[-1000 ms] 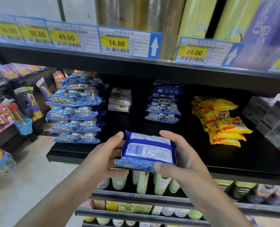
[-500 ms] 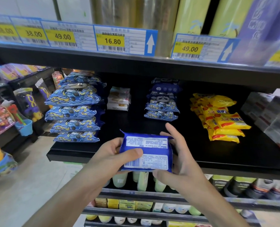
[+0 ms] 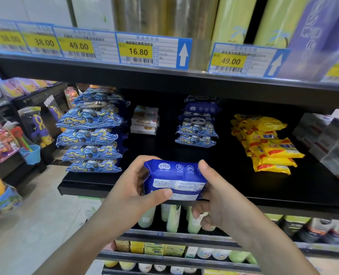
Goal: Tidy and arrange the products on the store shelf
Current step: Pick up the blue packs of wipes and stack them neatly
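Observation:
A blue wipes pack (image 3: 174,178) with a white label is held between both hands just above the front edge of the black shelf (image 3: 283,187). My left hand (image 3: 133,191) grips its left end, thumb across the front. My right hand (image 3: 218,201) holds its right end, thumb on top, fingers curled underneath. On the shelf behind stand a tall stack of blue wave-pattern packs (image 3: 91,132) at the left and a shorter stack of blue packs (image 3: 197,124) in the middle.
Small white boxes (image 3: 145,122) sit at the back between the two blue stacks. Yellow packets (image 3: 267,143) are piled to the right, grey boxes (image 3: 331,139) beyond them. Price tags (image 3: 138,51) line the shelf above. Green bottles (image 3: 172,217) fill the lower shelf. Toys (image 3: 12,139) hang at the left.
The pack has been turned over in my hands, so its top edge with the logo faces me, and it has moved up and forward toward the shelf.

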Demonstrator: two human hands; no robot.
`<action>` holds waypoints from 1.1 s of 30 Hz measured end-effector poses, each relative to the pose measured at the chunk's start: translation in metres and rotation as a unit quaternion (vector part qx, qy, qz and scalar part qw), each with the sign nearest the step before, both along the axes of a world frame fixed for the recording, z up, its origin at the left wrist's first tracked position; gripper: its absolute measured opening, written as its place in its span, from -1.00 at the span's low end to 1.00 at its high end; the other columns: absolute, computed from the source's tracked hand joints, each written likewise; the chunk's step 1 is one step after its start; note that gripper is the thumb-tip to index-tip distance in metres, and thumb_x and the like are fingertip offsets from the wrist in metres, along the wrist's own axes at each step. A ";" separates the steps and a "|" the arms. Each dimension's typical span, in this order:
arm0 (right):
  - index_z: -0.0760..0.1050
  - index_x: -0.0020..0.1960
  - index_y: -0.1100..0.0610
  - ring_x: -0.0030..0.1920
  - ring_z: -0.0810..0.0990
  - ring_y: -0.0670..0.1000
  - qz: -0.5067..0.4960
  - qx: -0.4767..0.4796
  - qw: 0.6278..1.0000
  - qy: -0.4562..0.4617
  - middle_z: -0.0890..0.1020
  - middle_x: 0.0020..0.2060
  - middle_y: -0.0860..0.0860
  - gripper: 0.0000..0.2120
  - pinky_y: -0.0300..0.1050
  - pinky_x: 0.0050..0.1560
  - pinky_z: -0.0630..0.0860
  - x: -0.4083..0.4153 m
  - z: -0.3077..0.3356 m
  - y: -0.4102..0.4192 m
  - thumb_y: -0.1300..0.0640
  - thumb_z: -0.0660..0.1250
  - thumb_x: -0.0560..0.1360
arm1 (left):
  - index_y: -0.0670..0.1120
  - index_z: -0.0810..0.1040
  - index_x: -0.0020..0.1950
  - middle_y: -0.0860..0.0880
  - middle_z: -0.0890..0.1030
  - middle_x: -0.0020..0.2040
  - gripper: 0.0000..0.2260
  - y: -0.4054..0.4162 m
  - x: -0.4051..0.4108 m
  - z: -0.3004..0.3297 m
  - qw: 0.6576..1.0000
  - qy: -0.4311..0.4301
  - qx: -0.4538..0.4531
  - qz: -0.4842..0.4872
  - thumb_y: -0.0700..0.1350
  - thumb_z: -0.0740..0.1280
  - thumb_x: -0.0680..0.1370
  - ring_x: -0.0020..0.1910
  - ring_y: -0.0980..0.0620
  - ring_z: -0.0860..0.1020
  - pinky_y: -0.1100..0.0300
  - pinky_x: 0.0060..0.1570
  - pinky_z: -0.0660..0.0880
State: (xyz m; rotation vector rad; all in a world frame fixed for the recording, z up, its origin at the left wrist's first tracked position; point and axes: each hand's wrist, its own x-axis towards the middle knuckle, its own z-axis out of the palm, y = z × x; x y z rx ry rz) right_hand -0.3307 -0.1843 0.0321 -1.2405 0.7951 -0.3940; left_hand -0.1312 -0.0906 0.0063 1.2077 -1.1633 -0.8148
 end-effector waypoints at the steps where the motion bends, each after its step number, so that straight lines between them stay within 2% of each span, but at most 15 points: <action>1: 0.68 0.16 -0.06 -0.28 0.53 0.03 0.007 0.011 1.000 -0.008 0.71 0.06 0.09 -0.30 -0.14 -0.43 0.36 0.001 0.001 -0.001 -0.55 0.45 0.25 | 0.14 0.57 0.21 0.04 0.69 0.12 -0.56 0.001 0.000 0.000 1.000 -0.009 -0.008 -0.002 -0.13 0.59 0.40 0.09 0.09 0.66 0.26 0.05 0.59; 4: 0.66 0.19 0.10 -0.30 0.55 0.06 -0.005 0.030 0.999 -0.029 0.69 -0.02 0.13 -0.33 -0.12 -0.45 0.38 0.002 -0.001 -0.004 -0.33 0.57 0.27 | 0.13 0.56 0.24 0.03 0.68 0.12 -0.56 0.001 0.002 -0.003 0.999 -0.035 -0.023 -0.003 -0.14 0.57 0.43 0.07 0.09 0.65 0.27 0.05 0.57; 7: 0.66 0.22 0.18 -0.26 0.59 0.09 -0.008 0.037 0.998 -0.043 0.69 0.02 0.19 -0.37 -0.12 -0.40 0.51 0.001 -0.003 -0.006 -0.17 0.60 0.28 | 0.13 0.55 0.29 0.03 0.67 0.14 -0.54 0.002 0.004 -0.007 0.997 -0.067 -0.023 0.004 -0.18 0.55 0.46 0.07 0.06 0.63 0.26 0.07 0.55; 10: 0.69 0.17 0.20 -0.18 0.66 0.13 -0.015 0.054 0.996 -0.062 0.71 0.10 0.23 -0.47 -0.06 -0.18 0.66 0.001 -0.005 -0.008 -0.05 0.61 0.29 | 0.13 0.53 0.34 0.05 0.66 0.18 -0.50 0.001 0.003 -0.010 0.996 -0.080 -0.021 0.011 -0.17 0.55 0.46 0.10 0.05 0.62 0.26 0.10 0.54; 13: 0.69 0.17 0.18 -0.02 0.72 0.14 -0.021 0.048 0.996 -0.076 0.71 0.14 0.22 -0.57 -0.01 0.03 0.70 0.000 -0.004 -0.012 0.08 0.57 0.33 | 0.19 0.53 0.35 0.11 0.63 0.27 -0.47 0.001 0.003 -0.011 0.996 -0.083 -0.016 0.020 -0.15 0.56 0.45 0.23 0.07 0.61 0.14 0.24 0.53; 15: 0.62 0.25 0.18 0.08 0.73 0.14 -0.027 0.031 0.996 -0.079 0.72 0.14 0.17 -0.48 -0.01 0.04 0.70 0.000 -0.003 -0.015 0.16 0.55 0.30 | 0.26 0.50 0.38 0.21 0.60 0.31 -0.41 0.001 0.004 -0.013 0.995 -0.095 -0.003 0.036 -0.12 0.61 0.45 0.31 0.15 0.58 0.13 0.30 0.49; 17: 0.56 0.28 0.16 0.09 0.74 0.14 -0.041 0.007 0.995 -0.088 0.73 0.12 0.13 -0.42 -0.06 -0.04 0.70 -0.001 -0.002 -0.018 0.24 0.55 0.26 | 0.25 0.43 0.45 0.31 0.57 0.33 -0.33 0.000 0.006 -0.016 0.992 -0.110 0.016 0.066 -0.10 0.61 0.44 0.36 0.25 0.53 0.24 0.28 0.51; 19: 0.56 0.27 0.12 0.08 0.74 0.13 -0.054 -0.018 0.994 -0.097 0.73 0.10 0.11 -0.38 -0.11 -0.09 0.68 -0.001 -0.003 -0.022 0.31 0.54 0.22 | 0.21 0.37 0.52 0.32 0.56 0.33 -0.28 -0.003 0.008 -0.019 0.988 -0.104 0.047 0.101 -0.13 0.59 0.45 0.36 0.32 0.49 0.31 0.28 0.51; 21: 0.58 0.25 0.06 0.08 0.73 0.15 -0.074 -0.054 0.991 -0.097 0.72 0.11 0.11 -0.34 -0.06 -0.03 0.67 0.000 -0.005 -0.027 0.35 0.55 0.17 | 0.20 0.35 0.53 0.28 0.56 0.33 -0.32 -0.002 0.012 -0.022 0.983 -0.115 0.070 0.123 -0.12 0.56 0.50 0.34 0.35 0.49 0.27 0.31 0.50; 23: 0.60 0.20 -0.03 0.11 0.72 0.18 -0.097 -0.104 0.985 -0.093 0.71 0.11 0.10 -0.30 0.04 0.11 0.64 0.004 -0.006 -0.032 0.30 0.61 0.09 | 0.31 0.42 0.42 0.37 0.54 0.27 -0.51 0.001 0.019 -0.026 0.967 -0.211 0.071 0.122 -0.02 0.49 0.57 0.30 0.43 0.46 0.40 0.25 0.45; 25: 0.61 0.16 -0.12 0.11 0.72 0.14 -0.110 -0.143 0.980 -0.090 0.74 0.07 0.00 -0.28 0.07 0.15 0.62 0.009 -0.005 -0.040 0.17 0.66 0.02 | 0.37 0.48 0.33 0.47 0.47 0.25 -0.69 0.004 0.027 -0.025 0.931 -0.342 0.089 0.093 0.11 0.38 0.62 0.30 0.46 0.38 0.45 0.19 0.40; 27: 0.58 0.18 -0.15 0.04 0.74 0.04 -0.117 -0.164 0.976 -0.085 0.75 0.00 -0.11 -0.24 -0.04 0.06 0.65 0.019 -0.005 -0.051 0.13 0.66 0.00 | 0.32 0.45 0.40 0.52 0.37 0.27 -0.66 0.001 0.035 -0.028 0.892 -0.438 0.092 0.071 0.20 0.31 0.62 0.36 0.44 0.26 0.42 0.25 0.33; 28: 0.56 0.20 -0.13 0.00 0.75 0.01 -0.118 -0.171 0.975 -0.082 0.75 -0.04 -0.15 -0.22 -0.10 -0.01 0.66 0.027 -0.006 -0.057 0.17 0.67 0.02 | 0.30 0.43 0.44 0.51 0.35 0.28 -0.63 -0.003 0.037 -0.030 0.875 -0.471 0.088 0.064 0.22 0.29 0.62 0.38 0.43 0.23 0.39 0.32 0.29; 31: 0.54 0.22 -0.10 -0.08 0.75 -0.04 -0.117 -0.186 0.973 -0.066 0.75 -0.13 -0.20 -0.27 -0.20 -0.15 0.65 0.058 -0.011 -0.081 0.42 0.63 0.20 | 0.27 0.40 0.47 0.41 0.32 0.35 -0.61 -0.013 0.040 -0.037 0.851 -0.518 0.065 0.045 0.19 0.29 0.63 0.37 0.33 0.23 0.28 0.43 0.21; 33: 0.52 0.24 -0.10 -0.04 0.74 -0.04 -0.119 -0.207 0.970 -0.037 0.75 -0.08 -0.08 -0.29 -0.17 -0.06 0.67 0.082 -0.015 -0.094 0.47 0.59 0.27 | 0.29 0.42 0.45 0.42 0.31 0.36 -0.60 -0.014 0.045 -0.044 0.859 -0.508 0.054 0.040 0.13 0.35 0.61 0.37 0.36 0.21 0.31 0.40 0.17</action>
